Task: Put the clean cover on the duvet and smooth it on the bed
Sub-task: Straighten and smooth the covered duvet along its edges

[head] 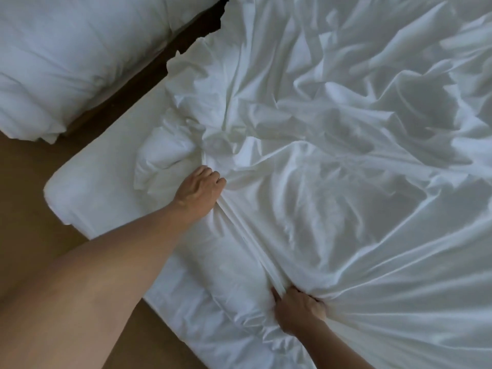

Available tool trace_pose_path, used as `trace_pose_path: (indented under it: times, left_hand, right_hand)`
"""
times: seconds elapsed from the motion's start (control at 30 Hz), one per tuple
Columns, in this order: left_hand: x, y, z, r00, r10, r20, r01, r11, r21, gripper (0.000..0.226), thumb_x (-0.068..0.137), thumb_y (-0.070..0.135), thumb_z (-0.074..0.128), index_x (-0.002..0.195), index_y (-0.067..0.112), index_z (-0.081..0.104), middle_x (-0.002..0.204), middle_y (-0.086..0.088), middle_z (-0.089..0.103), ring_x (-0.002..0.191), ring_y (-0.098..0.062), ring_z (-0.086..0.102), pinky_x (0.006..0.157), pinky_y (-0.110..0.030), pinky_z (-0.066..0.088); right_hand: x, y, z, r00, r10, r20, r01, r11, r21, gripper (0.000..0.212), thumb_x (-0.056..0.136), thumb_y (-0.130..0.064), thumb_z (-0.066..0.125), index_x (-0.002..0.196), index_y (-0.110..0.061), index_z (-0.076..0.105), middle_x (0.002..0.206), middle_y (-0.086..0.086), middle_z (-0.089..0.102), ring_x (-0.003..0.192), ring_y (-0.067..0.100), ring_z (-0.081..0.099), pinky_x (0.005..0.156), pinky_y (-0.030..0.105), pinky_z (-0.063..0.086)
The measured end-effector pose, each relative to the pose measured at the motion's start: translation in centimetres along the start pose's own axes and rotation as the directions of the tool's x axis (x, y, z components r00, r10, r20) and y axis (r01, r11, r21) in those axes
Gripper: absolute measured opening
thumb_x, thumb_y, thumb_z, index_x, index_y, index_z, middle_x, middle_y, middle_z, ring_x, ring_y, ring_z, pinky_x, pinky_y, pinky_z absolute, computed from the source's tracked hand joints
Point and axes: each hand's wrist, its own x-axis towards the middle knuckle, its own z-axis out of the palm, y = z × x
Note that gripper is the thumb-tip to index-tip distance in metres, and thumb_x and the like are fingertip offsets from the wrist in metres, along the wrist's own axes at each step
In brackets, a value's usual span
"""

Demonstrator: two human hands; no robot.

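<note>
A white duvet cover [346, 155] lies crumpled across the bed [87, 198], full of folds and creases. A puffy corner of the duvet [162, 155] pokes out at the cover's left edge. My left hand [198, 189] reaches out on a long bare arm and grips the gathered edge of the cover beside that corner. My right hand [299, 310], nearer to me, is closed on the same bunched edge, and a tight ridge of fabric runs between the two hands.
A second bed with a white duvet [66, 62] stands at the upper left, across a dark gap. Brown floor [24, 209] runs along the left side of the mattress.
</note>
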Motion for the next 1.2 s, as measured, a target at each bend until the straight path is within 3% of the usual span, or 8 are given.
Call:
trace_pose_path:
  times: [0.17, 0.27, 0.4, 0.8, 0.9, 1.0, 1.1, 1.2]
  left_hand:
    - [2.8, -5.2, 1.6, 0.993, -0.097, -0.068, 0.092, 0.993, -0.079, 0.032, 0.06, 0.009, 0.075, 0.092, 0.009, 0.072, 0.088, -0.008, 0.066, 0.084, -0.03, 0.061, 0.084, -0.037, 0.047]
    - [6.6, -10.7, 2.4, 0.966, -0.203, -0.161, 0.17, 0.965, -0.198, 0.024, 0.073, 0.012, 0.069, 0.097, 0.009, 0.07, 0.1, -0.012, 0.064, 0.094, -0.035, 0.056, 0.083, -0.042, 0.044]
    - [9.5, -16.5, 4.3, 0.903, -0.344, -0.258, 0.224, 0.888, -0.401, 0.015, 0.08, 0.011, 0.065, 0.094, 0.01, 0.06, 0.099, -0.015, 0.058, 0.087, -0.037, 0.054, 0.07, -0.044, 0.045]
    - [7.1, -24.6, 9.0, 0.729, -0.672, 0.132, 0.458, 0.335, -0.823, 0.035, 0.078, 0.022, 0.064, 0.107, 0.002, 0.061, 0.085, -0.023, 0.069, 0.079, -0.046, 0.066, 0.067, -0.047, 0.052]
    - [5.1, -25.7, 9.8, 0.723, -0.687, 0.076, 0.375, 0.296, -0.878, 0.04, 0.067, 0.018, 0.07, 0.102, 0.0, 0.065, 0.078, -0.021, 0.071, 0.071, -0.044, 0.067, 0.06, -0.042, 0.052]
    - [5.5, -25.7, 10.1, 0.735, -0.668, 0.115, 0.397, 0.287, -0.872, 0.027, 0.077, 0.004, 0.069, 0.104, -0.002, 0.066, 0.092, -0.025, 0.071, 0.085, -0.047, 0.067, 0.07, -0.043, 0.052]
    - [7.0, -26.0, 10.7, 0.707, -0.653, 0.273, 0.483, 0.164, -0.86, 0.03, 0.088, 0.025, 0.056, 0.106, 0.002, 0.063, 0.109, -0.021, 0.063, 0.101, -0.042, 0.061, 0.083, -0.05, 0.052]
    - [8.1, -27.0, 11.1, 0.73, -0.552, 0.402, 0.566, 0.16, -0.809, 0.049, 0.086, 0.044, 0.045, 0.117, 0.01, 0.061, 0.119, -0.015, 0.061, 0.11, -0.039, 0.058, 0.095, -0.051, 0.048]
  right_hand:
    - [1.3, -1.2, -4.1, 0.987, -0.09, 0.137, 0.089, 0.996, 0.018, 0.055, 0.099, -0.05, 0.042, 0.141, -0.016, 0.052, 0.144, 0.009, 0.055, 0.134, 0.025, 0.051, 0.11, 0.037, 0.042]
    - [2.2, -6.4, -10.5, 0.964, -0.151, -0.218, 0.176, 0.979, 0.102, 0.031, 0.093, -0.036, 0.053, 0.12, -0.021, 0.057, 0.122, 0.003, 0.064, 0.115, 0.025, 0.063, 0.092, 0.036, 0.052]
    - [5.2, -20.1, -20.2, 0.765, -0.096, -0.637, 0.269, 0.946, 0.18, 0.037, 0.089, -0.033, 0.062, 0.119, -0.015, 0.051, 0.115, 0.007, 0.06, 0.109, 0.03, 0.058, 0.088, 0.039, 0.047]
    - [9.9, -38.5, -31.1, 0.878, -0.403, -0.257, 0.453, 0.873, 0.179, 0.039, 0.088, -0.01, 0.052, 0.127, -0.015, 0.054, 0.101, 0.001, 0.057, 0.101, 0.026, 0.06, 0.073, 0.03, 0.042]
    - [8.6, -40.0, -34.1, 0.762, -0.533, -0.368, 0.596, 0.799, 0.077, 0.016, 0.093, -0.022, 0.056, 0.103, -0.015, 0.065, 0.096, 0.001, 0.066, 0.094, 0.022, 0.065, 0.07, 0.027, 0.049]
    - [9.8, -40.5, -37.8, 0.498, -0.158, -0.853, 0.597, 0.776, 0.204, 0.031, 0.094, -0.04, 0.061, 0.114, -0.017, 0.063, 0.106, 0.001, 0.067, 0.094, 0.018, 0.065, 0.082, 0.036, 0.057]
    - [13.8, -39.9, -40.1, 0.765, 0.066, -0.641, 0.283, 0.859, 0.426, 0.085, 0.083, -0.07, 0.063, 0.143, -0.013, 0.043, 0.137, 0.007, 0.054, 0.122, 0.027, 0.056, 0.097, 0.041, 0.05]
    - [16.4, -39.8, -39.4, 0.926, 0.021, -0.376, 0.206, 0.809, 0.551, 0.068, 0.094, -0.059, 0.055, 0.134, -0.004, 0.052, 0.13, 0.013, 0.059, 0.11, 0.03, 0.059, 0.086, 0.035, 0.044]
